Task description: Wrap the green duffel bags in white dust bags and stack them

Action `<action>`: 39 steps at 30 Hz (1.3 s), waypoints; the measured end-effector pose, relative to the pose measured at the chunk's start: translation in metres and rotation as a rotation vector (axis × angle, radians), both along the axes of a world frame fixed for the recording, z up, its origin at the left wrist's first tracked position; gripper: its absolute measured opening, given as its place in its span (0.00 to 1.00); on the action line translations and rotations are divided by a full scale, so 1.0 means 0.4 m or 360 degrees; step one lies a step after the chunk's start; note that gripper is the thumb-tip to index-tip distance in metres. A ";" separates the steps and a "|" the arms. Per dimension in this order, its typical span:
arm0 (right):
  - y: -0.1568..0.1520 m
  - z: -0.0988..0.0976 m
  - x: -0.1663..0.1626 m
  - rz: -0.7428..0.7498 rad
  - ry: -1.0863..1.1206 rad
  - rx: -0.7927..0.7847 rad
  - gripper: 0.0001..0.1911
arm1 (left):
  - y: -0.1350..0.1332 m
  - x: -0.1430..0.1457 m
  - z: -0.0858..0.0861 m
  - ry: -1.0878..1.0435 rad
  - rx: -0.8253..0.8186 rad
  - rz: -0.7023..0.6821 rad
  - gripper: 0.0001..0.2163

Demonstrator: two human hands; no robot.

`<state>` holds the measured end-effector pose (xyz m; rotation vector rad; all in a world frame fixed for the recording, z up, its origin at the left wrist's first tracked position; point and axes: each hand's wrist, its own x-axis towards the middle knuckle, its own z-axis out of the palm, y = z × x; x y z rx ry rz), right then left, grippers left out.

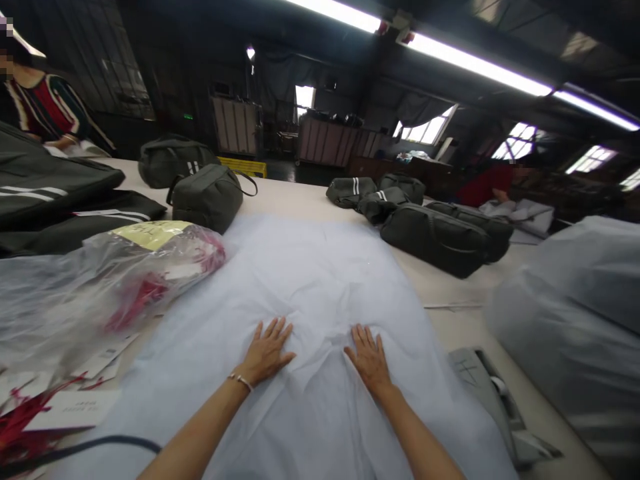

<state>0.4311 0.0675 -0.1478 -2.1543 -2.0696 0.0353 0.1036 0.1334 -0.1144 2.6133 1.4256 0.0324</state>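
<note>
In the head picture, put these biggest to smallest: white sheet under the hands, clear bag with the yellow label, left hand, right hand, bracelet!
1. White sheet
2. Clear bag
3. Left hand and right hand: too alike to rank
4. Bracelet

I have the sheet [320,260] lying across the table [295,193], with the left hand [267,353] and right hand [370,359] on it. Left of the sheet I see a plastic bag [85,287] and tags [75,408], duffels [207,200] behind; right, a device [480,390] beside a bundle [575,320], other duffels [435,240] farther back.
</note>
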 end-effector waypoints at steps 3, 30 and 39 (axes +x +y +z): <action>-0.029 0.047 0.017 0.0009 0.0083 -0.0034 0.31 | -0.046 -0.043 0.005 0.0007 0.0005 -0.0036 0.30; 0.262 0.140 0.066 -0.0070 0.0296 -0.0026 0.29 | 0.092 0.140 0.066 -0.0104 0.0190 -0.0141 0.25; -0.436 0.216 0.010 0.0263 0.0401 0.0145 0.24 | -0.479 0.012 0.045 -0.0379 0.0359 -0.0197 0.28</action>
